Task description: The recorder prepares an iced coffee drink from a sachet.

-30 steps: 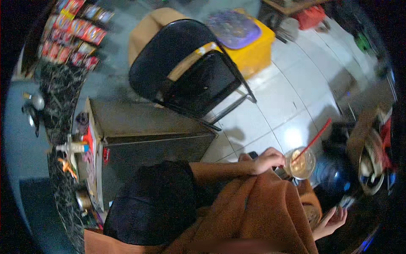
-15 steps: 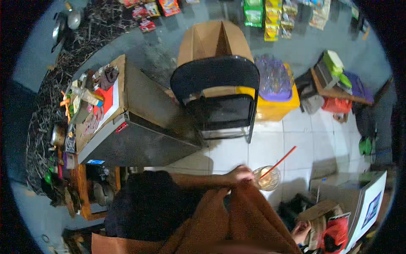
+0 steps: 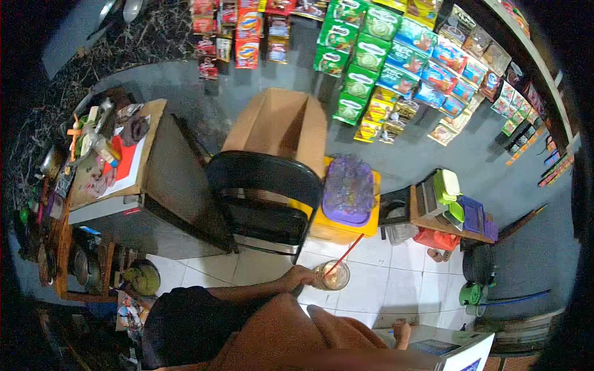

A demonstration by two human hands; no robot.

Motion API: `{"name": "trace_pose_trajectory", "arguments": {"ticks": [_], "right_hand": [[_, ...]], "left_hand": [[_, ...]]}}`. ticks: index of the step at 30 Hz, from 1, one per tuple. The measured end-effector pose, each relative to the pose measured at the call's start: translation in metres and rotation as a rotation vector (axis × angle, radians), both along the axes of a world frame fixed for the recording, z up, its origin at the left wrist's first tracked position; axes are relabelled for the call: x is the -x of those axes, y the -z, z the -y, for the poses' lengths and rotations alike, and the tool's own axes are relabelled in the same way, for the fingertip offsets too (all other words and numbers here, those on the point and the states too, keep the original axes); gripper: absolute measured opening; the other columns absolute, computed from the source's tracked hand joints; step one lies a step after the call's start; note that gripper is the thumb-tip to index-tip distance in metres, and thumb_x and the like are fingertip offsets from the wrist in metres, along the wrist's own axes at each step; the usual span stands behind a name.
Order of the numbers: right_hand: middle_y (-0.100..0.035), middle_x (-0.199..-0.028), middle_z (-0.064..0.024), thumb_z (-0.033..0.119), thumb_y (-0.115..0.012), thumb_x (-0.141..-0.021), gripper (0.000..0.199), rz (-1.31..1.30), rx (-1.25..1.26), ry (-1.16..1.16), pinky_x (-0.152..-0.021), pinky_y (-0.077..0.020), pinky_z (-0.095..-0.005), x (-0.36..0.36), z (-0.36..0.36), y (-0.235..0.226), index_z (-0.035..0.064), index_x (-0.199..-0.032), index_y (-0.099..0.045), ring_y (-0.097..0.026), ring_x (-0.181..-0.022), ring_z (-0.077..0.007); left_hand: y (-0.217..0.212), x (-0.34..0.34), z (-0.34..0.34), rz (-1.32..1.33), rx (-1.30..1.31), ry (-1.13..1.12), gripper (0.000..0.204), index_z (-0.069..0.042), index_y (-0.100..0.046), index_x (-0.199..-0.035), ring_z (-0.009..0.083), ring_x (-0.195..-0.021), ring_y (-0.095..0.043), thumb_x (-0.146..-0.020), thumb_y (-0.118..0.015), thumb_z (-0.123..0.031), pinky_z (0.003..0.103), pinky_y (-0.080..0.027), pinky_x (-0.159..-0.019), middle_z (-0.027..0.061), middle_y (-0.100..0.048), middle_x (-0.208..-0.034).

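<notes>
My left hand (image 3: 299, 278) is closed around the handle side of a clear glass mug (image 3: 334, 281). Pale brown contents show inside the glass, and a red straw (image 3: 346, 252) leans out of it up to the right. Brown cloth hangs below that arm and covers my body. Lower right, my right hand (image 3: 402, 334) is beside a white-edged, box-like appliance (image 3: 467, 352). Its fingers look loosely curled, and nothing shows in them.
Ahead stands a black folding chair (image 3: 266, 173) with an open cardboard box (image 3: 275, 123) behind it. A purple tray of clear cups (image 3: 348, 188) sits on a yellow crate (image 3: 337, 229). To the left is a cluttered grey cabinet (image 3: 142, 229). Sachet strips (image 3: 371, 62) hang on the wall.
The view has lifted and swung right, bringing more hanging sachets into sight. My left hand still holds the mug. My right hand has come away from the red bag and boxes at lower right.
</notes>
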State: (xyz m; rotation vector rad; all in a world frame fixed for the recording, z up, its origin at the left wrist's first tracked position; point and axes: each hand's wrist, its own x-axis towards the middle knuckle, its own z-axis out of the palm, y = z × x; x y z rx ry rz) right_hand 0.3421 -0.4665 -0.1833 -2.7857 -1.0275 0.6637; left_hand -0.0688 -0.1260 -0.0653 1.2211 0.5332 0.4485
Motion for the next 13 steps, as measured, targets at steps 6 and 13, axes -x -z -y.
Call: {"name": "trace_pose_trajectory", "arguments": {"ticks": [6,13], "right_hand": [[-0.05,-0.105,-0.0108,0.026,-0.058,-0.067,0.031,0.345,0.347,0.376,-0.073,-0.0427,-0.0447,-0.057,0.021,-0.092,0.0154,-0.096,-0.056,-0.05,-0.095,-0.0291],[-0.04,-0.118,-0.0089,0.033,-0.057,-0.07,0.053,0.612,0.456,0.74,-0.086,-0.0365,-0.0444,-0.212,0.17,-0.102,0.0237,-0.12,-0.04,-0.041,-0.107,-0.0265]], "left_hand": [[-0.017,-0.09,-0.021,0.108,-0.018,0.008,0.029,0.004,-0.059,-0.074,0.0126,-0.06,-0.049,-0.077,-0.05,-0.023,0.029,-0.041,-0.063,0.0057,-0.055,-0.064],[0.001,-0.164,0.016,0.293,0.075,-0.081,0.024,0.001,-0.061,-0.082,0.0211,-0.069,-0.058,-0.075,-0.051,-0.02,0.035,-0.047,-0.066,0.0132,-0.06,-0.078]]}}
